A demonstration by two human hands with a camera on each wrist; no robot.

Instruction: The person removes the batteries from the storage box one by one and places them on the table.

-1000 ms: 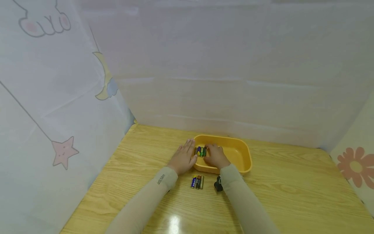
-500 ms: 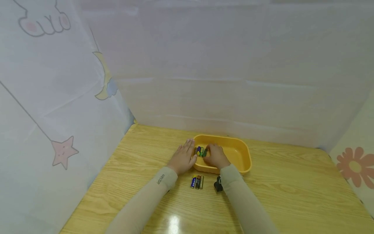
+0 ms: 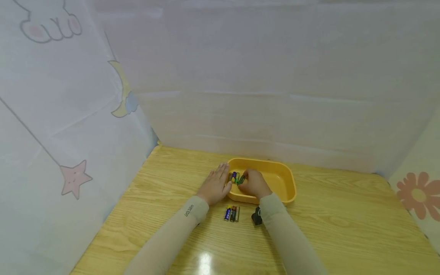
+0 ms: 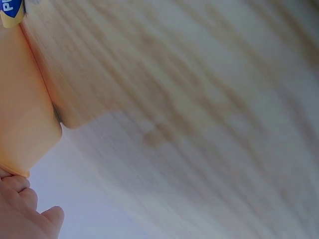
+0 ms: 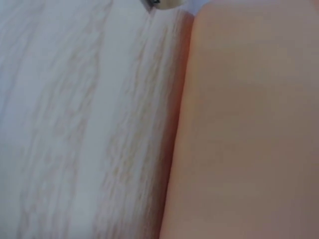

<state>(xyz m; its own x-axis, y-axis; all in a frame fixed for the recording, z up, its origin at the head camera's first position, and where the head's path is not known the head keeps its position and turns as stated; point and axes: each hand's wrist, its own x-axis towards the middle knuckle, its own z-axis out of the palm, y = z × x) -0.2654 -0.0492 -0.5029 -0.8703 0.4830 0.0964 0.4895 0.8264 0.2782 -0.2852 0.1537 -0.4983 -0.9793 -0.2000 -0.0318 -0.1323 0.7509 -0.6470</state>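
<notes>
Green battery (image 3: pixel 241 180) pinched in yellow tray (image 3: pixel 280 185)

The green battery is held tilted by the right hand (image 3: pixel 254 185) at the tray's left end, right of a battery row (image 3: pixel 234 178). The left rim is touched by the left hand (image 3: pixel 214 186), fingers straight. Three batteries (image 3: pixel 232 214) are seen nearer, on the table (image 3: pixel 343 217).

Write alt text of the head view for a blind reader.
A person's right hand pinches a dark green battery in a yellow tray, beside other batteries, while the left hand rests at the tray's left end. Three more batteries lie side by side on the wooden table, nearer the person.
</notes>
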